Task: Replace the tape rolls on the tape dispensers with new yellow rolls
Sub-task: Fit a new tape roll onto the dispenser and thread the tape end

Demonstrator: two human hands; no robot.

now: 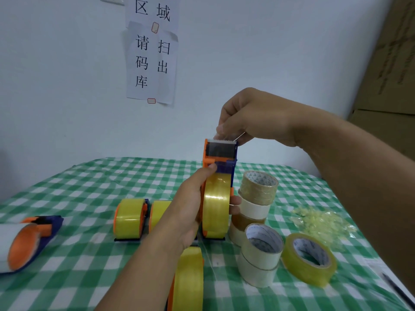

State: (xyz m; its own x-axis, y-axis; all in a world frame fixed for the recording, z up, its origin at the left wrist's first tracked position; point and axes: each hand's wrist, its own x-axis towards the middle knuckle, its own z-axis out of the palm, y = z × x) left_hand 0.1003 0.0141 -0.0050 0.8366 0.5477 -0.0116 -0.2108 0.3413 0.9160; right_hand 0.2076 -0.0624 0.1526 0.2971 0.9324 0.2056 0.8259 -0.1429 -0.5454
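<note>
I log the dispenser (224, 168) as smooth, semi-gloss plastic, and its blade (222, 142) as bare metal. The roll (216, 205) is glossy translucent film. I read the tablecloth (89, 187) as matt cloth, the sign (150, 63) as matt paper, and the box (386, 52) as dull cardboard.

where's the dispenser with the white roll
Head view: the white-roll dispenser lies at the far left of the checked table, apart from the yellow-loaded dispenser to its right.

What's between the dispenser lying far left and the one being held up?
In the head view, two yellow-loaded dispensers stand there side by side, the second partly hidden by the left arm.
</note>
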